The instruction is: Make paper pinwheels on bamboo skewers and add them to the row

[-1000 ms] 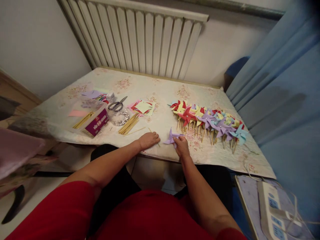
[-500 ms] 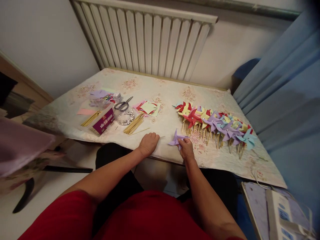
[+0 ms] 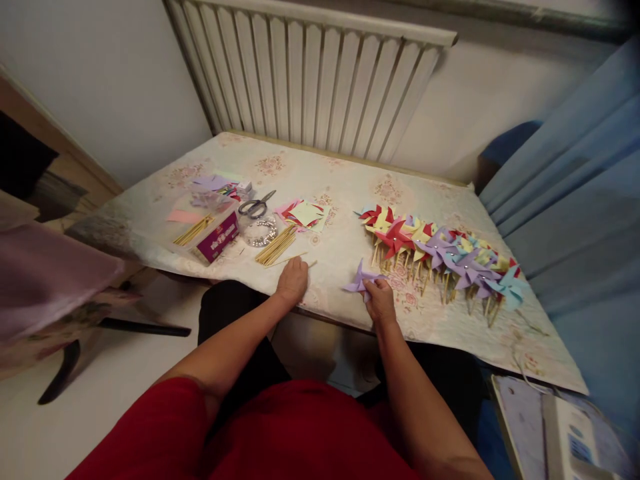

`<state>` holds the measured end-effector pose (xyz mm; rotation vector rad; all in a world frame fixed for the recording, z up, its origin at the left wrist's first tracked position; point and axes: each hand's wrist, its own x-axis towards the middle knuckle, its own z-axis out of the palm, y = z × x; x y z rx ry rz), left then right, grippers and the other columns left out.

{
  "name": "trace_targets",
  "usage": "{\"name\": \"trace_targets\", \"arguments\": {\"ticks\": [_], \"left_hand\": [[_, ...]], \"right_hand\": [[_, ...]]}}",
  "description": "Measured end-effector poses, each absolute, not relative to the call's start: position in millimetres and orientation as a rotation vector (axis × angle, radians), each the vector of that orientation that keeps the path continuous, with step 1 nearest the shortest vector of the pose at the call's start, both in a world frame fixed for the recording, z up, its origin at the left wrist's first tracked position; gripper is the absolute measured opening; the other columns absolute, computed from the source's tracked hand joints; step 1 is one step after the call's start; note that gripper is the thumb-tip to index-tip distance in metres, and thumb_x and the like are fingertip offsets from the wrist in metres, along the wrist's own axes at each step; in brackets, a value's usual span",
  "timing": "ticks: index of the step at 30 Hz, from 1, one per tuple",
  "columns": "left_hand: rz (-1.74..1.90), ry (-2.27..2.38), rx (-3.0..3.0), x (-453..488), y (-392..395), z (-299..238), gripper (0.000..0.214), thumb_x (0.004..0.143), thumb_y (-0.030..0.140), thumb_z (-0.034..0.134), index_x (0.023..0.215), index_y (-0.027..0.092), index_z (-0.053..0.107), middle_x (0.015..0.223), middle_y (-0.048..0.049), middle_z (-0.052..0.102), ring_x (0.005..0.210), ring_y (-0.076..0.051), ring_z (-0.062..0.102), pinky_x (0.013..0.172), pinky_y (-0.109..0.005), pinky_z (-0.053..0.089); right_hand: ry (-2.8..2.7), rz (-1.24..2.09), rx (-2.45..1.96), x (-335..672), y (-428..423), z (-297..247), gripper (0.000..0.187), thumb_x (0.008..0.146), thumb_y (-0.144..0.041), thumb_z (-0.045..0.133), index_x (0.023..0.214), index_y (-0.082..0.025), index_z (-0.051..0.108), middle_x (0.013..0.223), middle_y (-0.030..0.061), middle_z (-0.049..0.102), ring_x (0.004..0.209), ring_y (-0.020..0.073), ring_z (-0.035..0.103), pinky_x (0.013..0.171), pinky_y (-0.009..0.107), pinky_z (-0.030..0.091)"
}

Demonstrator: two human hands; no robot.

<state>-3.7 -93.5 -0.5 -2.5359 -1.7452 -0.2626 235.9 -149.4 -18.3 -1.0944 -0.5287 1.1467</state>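
Starting from the left, I list: purple-fronted box [image 3: 219, 238] and round dish of beads [image 3: 260, 233], both on the table [image 3: 340, 257]; best not nudged. Bundle of sticks [image 3: 276, 246], with one loose stick [image 3: 280, 262] lying just beside it. Left hand [image 3: 293, 280]: fingers curled together, clamped on a thin stick [image 3: 313, 264], only its tip showing. Advisable: a light pinch, tip kept free, loose stick not swept along. Purple pinwheel [image 3: 360, 281]: between the hands, by the table's near edge; resting or slightly raised, I cannot tell. Right hand [image 3: 381, 299]: fingers clamped on the pinwheel's right side. Advisable: a gentle grip there, blades left uncrushed, since the paper will probably crease. Row of pinwheels [image 3: 440, 250], far right: near the right hand; best left unbrushed.

Changes against one second ago, same order: left hand shifted leftward, nearer the bundle; gap between hands wider; purple pinwheel and right hand barely moved over the table; wearer's view swung slightly left.
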Motion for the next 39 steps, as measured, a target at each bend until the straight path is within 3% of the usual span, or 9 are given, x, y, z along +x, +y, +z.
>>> {"name": "trace_targets", "arguments": {"ticks": [12,39], "left_hand": [[-0.409,-1.798,-2.456,-13,-76,-7,0.024,0.089,0.004,0.039,0.098,0.007,0.061,0.114,-0.02,0.06,0.112,-0.027,0.054,0.1,-0.041,0.041],[-0.256,-1.775,-2.45,-17,-70,0,0.026,0.092,0.008,0.037,0.101,0.008,0.061,0.105,-0.0172,0.058,0.103,-0.027,0.054,0.091,-0.04,0.043]], "right_hand": [[-0.515,1.145,-1.107,235,-149,-18,0.032,0.053,-0.03,0.085,0.076,-0.021,0.063,0.071,-0.0049,0.067,0.061,0.0117,0.06,0.059,0.025,0.051],[-0.57,1.123,-1.123,236,-150,-20,0.032,0.056,-0.032,0.084,0.077,-0.021,0.062,0.071,-0.005,0.067,0.062,0.0124,0.06,0.058,0.026,0.052]]}}
